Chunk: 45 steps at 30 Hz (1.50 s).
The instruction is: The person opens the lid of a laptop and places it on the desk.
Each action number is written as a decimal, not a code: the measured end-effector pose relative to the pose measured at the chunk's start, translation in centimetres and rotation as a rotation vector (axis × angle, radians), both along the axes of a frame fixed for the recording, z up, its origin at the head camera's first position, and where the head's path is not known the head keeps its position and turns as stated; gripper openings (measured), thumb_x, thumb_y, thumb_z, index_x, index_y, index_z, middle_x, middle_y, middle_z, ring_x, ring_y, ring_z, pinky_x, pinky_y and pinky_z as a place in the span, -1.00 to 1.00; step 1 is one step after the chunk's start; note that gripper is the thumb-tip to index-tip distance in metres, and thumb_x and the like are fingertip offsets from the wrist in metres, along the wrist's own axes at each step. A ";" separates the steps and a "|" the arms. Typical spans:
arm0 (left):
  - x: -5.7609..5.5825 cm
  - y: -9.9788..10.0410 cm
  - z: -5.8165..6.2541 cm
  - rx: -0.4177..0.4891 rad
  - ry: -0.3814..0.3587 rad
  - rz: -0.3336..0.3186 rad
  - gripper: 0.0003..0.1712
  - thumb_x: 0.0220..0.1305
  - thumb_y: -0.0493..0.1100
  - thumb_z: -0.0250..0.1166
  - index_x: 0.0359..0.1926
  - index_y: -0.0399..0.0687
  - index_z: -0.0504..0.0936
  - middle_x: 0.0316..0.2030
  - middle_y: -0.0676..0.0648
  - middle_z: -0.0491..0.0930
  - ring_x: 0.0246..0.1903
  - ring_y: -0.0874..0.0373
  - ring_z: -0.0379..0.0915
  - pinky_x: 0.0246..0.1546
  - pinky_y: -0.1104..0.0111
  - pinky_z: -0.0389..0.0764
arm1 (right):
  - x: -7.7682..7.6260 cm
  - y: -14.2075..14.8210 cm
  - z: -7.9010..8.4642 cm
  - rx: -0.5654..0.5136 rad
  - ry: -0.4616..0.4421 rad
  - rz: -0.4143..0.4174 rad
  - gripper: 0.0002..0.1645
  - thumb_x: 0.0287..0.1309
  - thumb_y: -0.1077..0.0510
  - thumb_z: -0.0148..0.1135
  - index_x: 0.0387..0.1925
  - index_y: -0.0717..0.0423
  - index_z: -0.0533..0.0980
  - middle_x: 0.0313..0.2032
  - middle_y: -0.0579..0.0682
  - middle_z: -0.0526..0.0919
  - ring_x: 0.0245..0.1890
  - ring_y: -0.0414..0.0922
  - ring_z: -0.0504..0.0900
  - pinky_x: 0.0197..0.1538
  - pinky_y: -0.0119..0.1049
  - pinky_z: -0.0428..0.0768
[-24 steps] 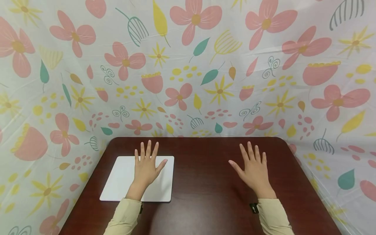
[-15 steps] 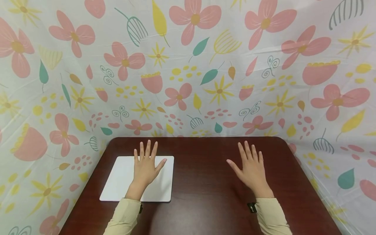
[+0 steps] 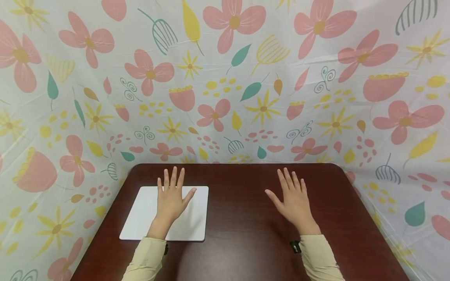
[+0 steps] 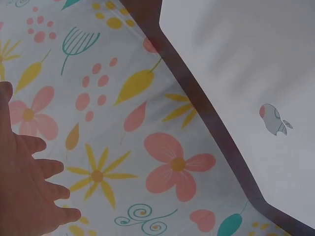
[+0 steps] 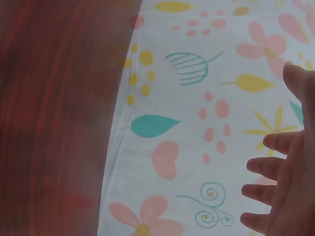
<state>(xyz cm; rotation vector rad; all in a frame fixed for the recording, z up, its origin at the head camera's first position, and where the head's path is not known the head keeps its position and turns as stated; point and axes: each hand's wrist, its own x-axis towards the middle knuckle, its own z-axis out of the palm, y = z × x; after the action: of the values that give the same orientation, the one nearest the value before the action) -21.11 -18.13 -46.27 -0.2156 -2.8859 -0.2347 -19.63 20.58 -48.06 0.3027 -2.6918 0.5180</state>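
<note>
A closed silver laptop (image 3: 193, 224) lies flat on the left part of the dark table. Over it, in the head view, my left hand (image 3: 170, 205) is spread with straight fingers and holds nothing. A mirror-like apple logo (image 4: 272, 119) shows on the lid in the left wrist view, along with the hand's soft shadow. My right hand (image 3: 294, 203) hovers palm down above the right part of the table, fingers straight, thumb toward the middle, nothing held. In the right wrist view, that hand (image 5: 290, 184) appears against the floral cloth.
The brown wooden table (image 3: 239, 214) has rounded far corners. A white cloth (image 3: 225, 86) printed with pink, yellow and green flowers and leaves hangs behind it and down both sides. A small black device (image 3: 295, 246) sits at the right cuff.
Both hands have drifted left in the head view, the right one farther than the left. The laptop has stayed where it was.
</note>
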 end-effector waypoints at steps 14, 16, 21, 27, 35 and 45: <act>0.0 -1.0 -0.1 0.047 0.039 0.015 -0.03 0.32 0.35 0.03 0.51 -0.08 -0.05 0.48 -0.22 -0.08 0.46 -0.22 -0.37 0.39 -0.13 -0.26 | -0.4 -1.1 -0.2 -0.072 -0.026 0.066 -0.08 0.28 -0.26 0.07 0.48 0.09 0.04 0.44 0.21 0.10 0.45 0.21 -0.03 0.40 0.21 -0.12; 0.0 -1.2 -0.1 0.063 0.048 0.015 -0.04 0.32 0.32 0.07 0.51 -0.11 -0.02 0.47 -0.24 -0.06 0.46 -0.23 -0.35 0.39 -0.13 -0.25 | -0.5 -1.3 -0.3 -0.083 -0.027 0.073 -0.09 0.28 -0.23 0.10 0.48 0.10 0.06 0.44 0.21 0.11 0.45 0.20 -0.02 0.40 0.21 -0.10; 0.0 -1.5 -0.1 0.091 0.061 0.020 -0.06 0.33 0.30 0.06 0.50 -0.14 0.00 0.46 -0.27 -0.01 0.46 -0.22 -0.34 0.39 -0.11 -0.27 | -0.5 -2.0 -0.3 -0.109 -0.016 0.085 -0.12 0.29 -0.21 0.10 0.45 0.15 0.11 0.42 0.22 0.14 0.44 0.20 0.01 0.38 0.22 -0.04; 0.0 -2.3 0.2 0.124 0.095 0.037 -0.09 0.35 0.29 0.04 0.47 -0.20 0.07 0.43 -0.31 0.06 0.46 -0.23 -0.27 0.40 -0.09 -0.24 | -0.6 -3.0 -0.4 -0.161 -0.036 0.120 -0.15 0.31 -0.19 0.08 0.44 0.17 0.12 0.43 0.20 0.14 0.43 0.19 0.03 0.38 0.21 -0.01; 0.2 -3.7 0.2 0.161 0.155 0.069 -0.14 0.37 0.23 0.06 0.43 -0.28 0.13 0.39 -0.35 0.13 0.42 -0.29 -0.13 0.38 -0.12 -0.14 | -0.5 -4.0 -1.1 -0.241 -0.079 0.163 -0.18 0.35 -0.20 0.03 0.45 0.12 0.12 0.44 0.15 0.11 0.44 0.16 0.04 0.36 0.22 0.03; 0.1 -5.7 0.3 0.226 0.215 0.101 -0.19 0.39 0.17 0.06 0.37 -0.37 0.19 0.34 -0.40 0.21 0.38 -0.32 -0.03 0.35 -0.14 -0.03 | -0.7 -5.7 -1.6 -0.355 -0.130 0.199 -0.19 0.37 -0.23 -0.01 0.46 0.10 0.11 0.44 0.13 0.13 0.42 0.15 0.08 0.33 0.22 0.14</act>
<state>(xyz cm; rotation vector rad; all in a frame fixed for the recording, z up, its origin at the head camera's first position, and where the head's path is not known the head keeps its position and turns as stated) -20.97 -23.82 -45.95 -0.0499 -2.6221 -0.4833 -20.33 14.84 -49.69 0.4492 -2.6384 1.0919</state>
